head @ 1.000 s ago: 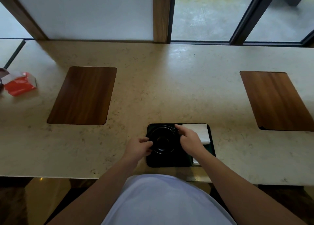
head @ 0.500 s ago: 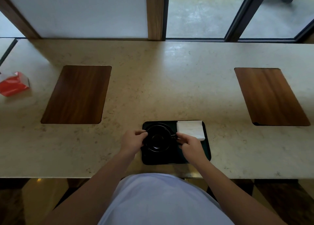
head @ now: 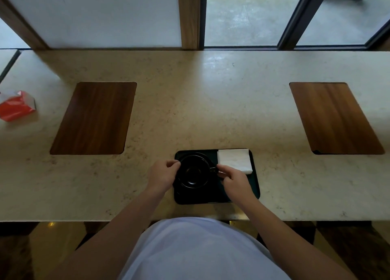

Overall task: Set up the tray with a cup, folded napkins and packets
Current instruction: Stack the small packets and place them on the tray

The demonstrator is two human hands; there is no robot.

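Observation:
A black rectangular tray (head: 211, 198) lies on the stone counter near its front edge. A black cup (head: 193, 172) on a black saucer stands in the tray's left half, its handle pointing right. A folded white napkin (head: 234, 160) lies in the tray's back right corner. My left hand (head: 162, 175) grips the cup's left rim with thumb and fingers. My right hand (head: 233, 179) pinches the cup's handle, just in front of the napkin. No packets show on the tray.
Two dark wooden mats are set into the counter (head: 190, 102), one at the left (head: 95, 118) and one at the right (head: 335, 118). A red and white packet (head: 15, 105) lies at the far left edge. Windows run behind the counter.
My right hand has slid from the cup's back rim down to its handle, uncovering the napkin. My left hand stays on the cup's left rim. The view has shifted slightly.

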